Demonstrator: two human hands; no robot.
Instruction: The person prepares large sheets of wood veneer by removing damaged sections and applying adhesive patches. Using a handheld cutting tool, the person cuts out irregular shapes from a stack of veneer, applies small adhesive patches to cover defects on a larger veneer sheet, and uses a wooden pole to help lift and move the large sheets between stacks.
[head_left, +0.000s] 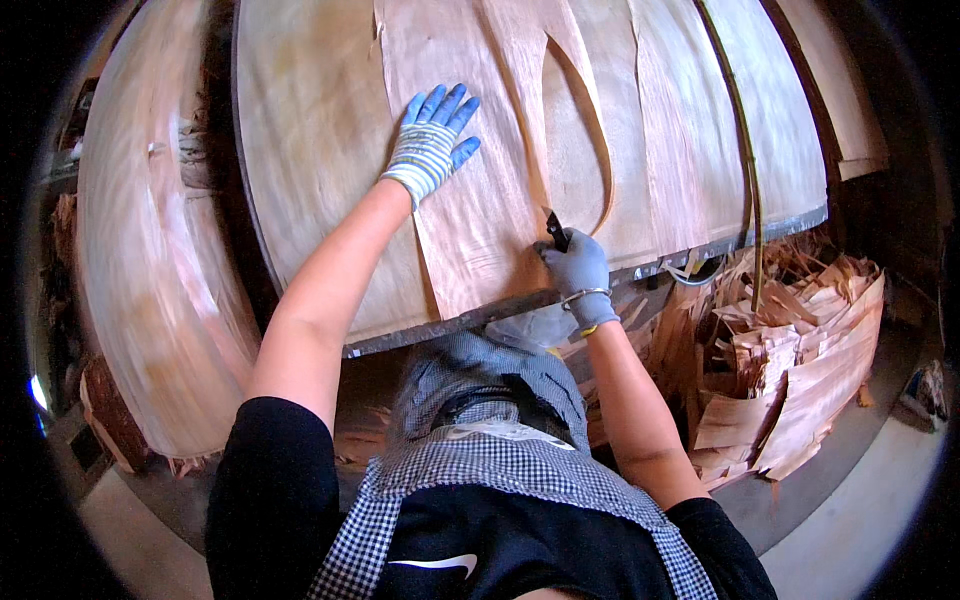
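My left hand (432, 143), in a striped glove with blue fingers, lies flat with its fingers spread on a pinkish wood veneer sheet (465, 225). That sheet rests on a broad, paler veneer surface (320, 180). My right hand (580, 268), in a grey glove with a band round the wrist, is closed round the black handle of a utility knife (555, 232). The blade tip points up, at the right edge of the pinkish sheet near the front edge of the work surface. A narrow veneer strip (597, 125) curls away in a loop just beyond the knife.
A heap of veneer scraps (790, 370) stands on the floor at the right. Another large veneer stack (150, 270) lies at the left, across a dark gap. A thin upright rod (752, 200) crosses the surface's right side. The dark front edge (450, 325) runs before my apron.
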